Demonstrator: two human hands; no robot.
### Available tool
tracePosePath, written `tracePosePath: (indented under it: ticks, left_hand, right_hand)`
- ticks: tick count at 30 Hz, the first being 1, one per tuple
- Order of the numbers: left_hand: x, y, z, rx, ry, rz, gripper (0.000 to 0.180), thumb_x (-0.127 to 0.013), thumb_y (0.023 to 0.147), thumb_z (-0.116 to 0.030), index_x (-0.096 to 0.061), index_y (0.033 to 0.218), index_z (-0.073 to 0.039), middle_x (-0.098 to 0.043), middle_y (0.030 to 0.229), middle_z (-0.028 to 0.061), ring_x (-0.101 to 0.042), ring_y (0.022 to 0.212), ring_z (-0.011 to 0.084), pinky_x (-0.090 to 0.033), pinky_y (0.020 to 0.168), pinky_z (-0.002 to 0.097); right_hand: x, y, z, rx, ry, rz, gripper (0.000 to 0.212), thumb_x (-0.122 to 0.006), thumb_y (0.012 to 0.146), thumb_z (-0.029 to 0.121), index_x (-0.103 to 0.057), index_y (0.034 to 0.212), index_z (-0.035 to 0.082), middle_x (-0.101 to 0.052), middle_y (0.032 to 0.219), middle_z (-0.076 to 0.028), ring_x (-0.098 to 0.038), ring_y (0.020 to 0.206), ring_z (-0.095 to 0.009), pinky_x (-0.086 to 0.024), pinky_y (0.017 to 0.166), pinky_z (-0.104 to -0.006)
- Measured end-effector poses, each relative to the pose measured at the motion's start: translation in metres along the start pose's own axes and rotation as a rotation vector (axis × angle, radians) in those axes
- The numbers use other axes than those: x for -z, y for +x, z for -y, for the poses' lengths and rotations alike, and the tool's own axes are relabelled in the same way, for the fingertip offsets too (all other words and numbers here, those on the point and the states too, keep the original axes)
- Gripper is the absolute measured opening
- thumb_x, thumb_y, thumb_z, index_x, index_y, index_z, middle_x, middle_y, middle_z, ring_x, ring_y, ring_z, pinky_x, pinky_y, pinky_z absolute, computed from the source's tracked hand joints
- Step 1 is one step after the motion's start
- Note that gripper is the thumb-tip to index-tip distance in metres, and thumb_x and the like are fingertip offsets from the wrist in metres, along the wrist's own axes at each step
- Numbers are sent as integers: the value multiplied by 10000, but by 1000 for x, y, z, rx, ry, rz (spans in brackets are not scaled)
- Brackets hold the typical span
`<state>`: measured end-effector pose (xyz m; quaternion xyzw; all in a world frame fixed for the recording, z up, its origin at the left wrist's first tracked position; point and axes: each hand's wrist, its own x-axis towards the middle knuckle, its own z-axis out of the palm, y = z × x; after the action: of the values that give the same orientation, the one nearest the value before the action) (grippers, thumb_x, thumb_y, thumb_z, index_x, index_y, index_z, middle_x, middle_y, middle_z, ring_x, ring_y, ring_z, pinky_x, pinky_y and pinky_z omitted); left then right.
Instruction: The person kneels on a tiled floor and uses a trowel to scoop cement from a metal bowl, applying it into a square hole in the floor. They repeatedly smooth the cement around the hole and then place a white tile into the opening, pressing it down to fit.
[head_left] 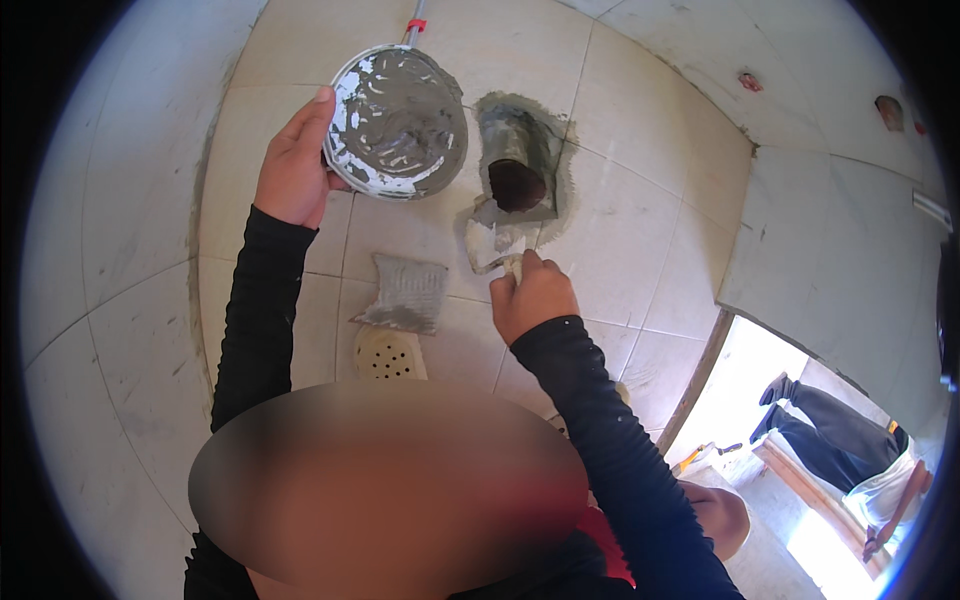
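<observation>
My left hand (297,165) grips the rim of a round white container (335,125) at the upper left, its thumb over the edge. Wet grey mortar (400,120) coats the inside in smears. My right hand (540,300) is closed on the handle of a trowel (484,243), whose blade is caked with pale mortar. Just beyond the blade is a square cut-out (553,185) in the tiled floor, lined with grey mortar. A dark round pipe opening (517,184) shows inside it.
A loose square tile piece (410,293) with a ridged face lies left of my right hand. Near it is a cream perforated clog (388,354). Pale tiles (640,250) surround the hole. Another person (850,440) in dark trousers is beyond the doorway at the lower right, near a yellow-handled tool (690,459).
</observation>
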<state>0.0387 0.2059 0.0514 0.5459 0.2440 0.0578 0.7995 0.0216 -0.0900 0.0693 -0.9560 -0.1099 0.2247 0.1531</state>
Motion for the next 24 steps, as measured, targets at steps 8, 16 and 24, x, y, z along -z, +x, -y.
tracePosePath:
  ticks: [8, 16, 24]
  left_hand:
    - [-7, -1, -4, -18, -6, -35, 435, -523, 1088, -410, -633, 1283, -37, -727, 1052, 57, -730, 847, 114, -641, 660, 292]
    - [7, 6, 1, 28, -58, 65, 443, -498, 1095, -431, -630, 1265, -43, -733, 1040, 55, -729, 834, 106, -623, 650, 274]
    - [-2, 11, 31, 301, -193, 235, 451, -476, 1103, -425, -637, 1270, -39, -739, 1115, 64, -717, 939, 119, -598, 807, 284]
  right_hand:
    - [13, 0, 12, 26, 53, 38, 313, -622, 891, 206, -603, 931, -104, -662, 886, -324, -677, 854, -475, -569, 802, -505]
    - [94, -47, -46, -50, 395, 122, 448, -667, 932, 203, -635, 1274, -83, -743, 1012, -274, -756, 922, -360, -583, 822, -404]
    - [164, -48, -92, 135, 587, 104, 452, -680, 989, 95, -549, 1414, 16, -687, 1096, -60, -622, 955, -110, -499, 873, -248]
